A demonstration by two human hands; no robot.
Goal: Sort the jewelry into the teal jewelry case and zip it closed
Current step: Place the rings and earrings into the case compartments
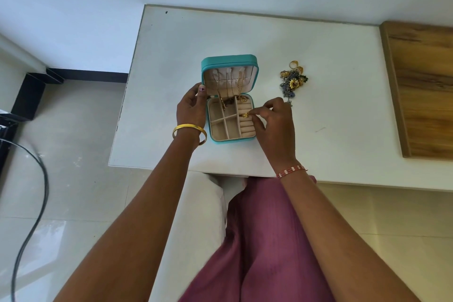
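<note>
— From the head view: where in the job?

— Partway. Teal jewelry case (229, 98) open on the white table (331, 110), lid propped at the far side, three chains (229, 88) hung inside. Left hand (191, 105) clasped on the case's left edge. Right hand (274, 120) pinching a gold ring (245, 114) over the ring rolls (246, 119).

— Left to do?

— One jewelry pile (293, 80) to the right, well apart, pieces uncountable. Then zipping.
</note>
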